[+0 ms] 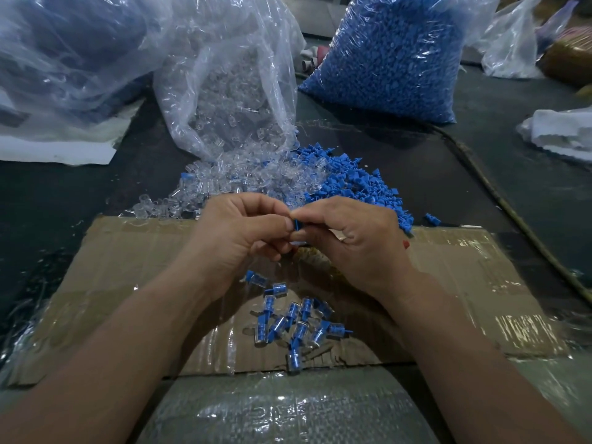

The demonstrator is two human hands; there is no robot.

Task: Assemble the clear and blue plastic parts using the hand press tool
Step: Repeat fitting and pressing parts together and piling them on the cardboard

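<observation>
Item in work: one blue part (pixel 298 224), which I see pinched between the fingertips of the left hand (pixel 237 233) and the right hand (pixel 350 240), both grips clenched on it above the cardboard sheet (pixel 464 267). Near stock: assembled pieces (pixel 299 322) on the cardboard. Far stock on the counter (pixel 64 193): loose clear parts (pixel 221 181) left, loose blue parts (pixel 352 184) right, bag of blue parts (pixel 394 56) beyond.

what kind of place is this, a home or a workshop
Likely a small factory bench for piecework. A bulk bag of blue parts and a bag of clear parts sit on the table, finished pieces lie on cardboard, and the left hand and right hand pinch a blue part between them.
</observation>
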